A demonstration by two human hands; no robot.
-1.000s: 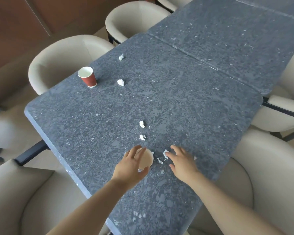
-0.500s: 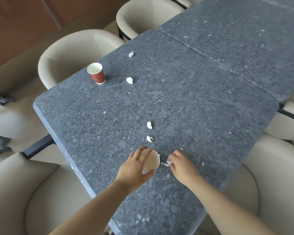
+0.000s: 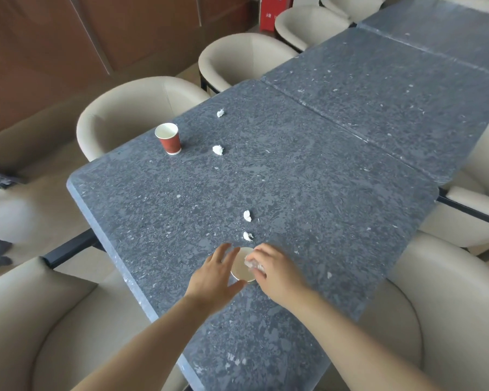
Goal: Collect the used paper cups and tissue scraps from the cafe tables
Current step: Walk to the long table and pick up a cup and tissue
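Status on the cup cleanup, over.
Left hand grips near cup. Right hand pinches tissue scrap over it. Four scraps, red cup left on table. Nothing in the way.

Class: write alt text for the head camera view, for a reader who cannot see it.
A person's right hand holds a tissue scrap over a paper cup gripped by the left hand on a dark table. Four more scraps and an upright red cup sit farther along.

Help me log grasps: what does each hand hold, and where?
Left hand grips the cream-lined paper cup by its side; right hand pinches a crumpled white tissue scrap.
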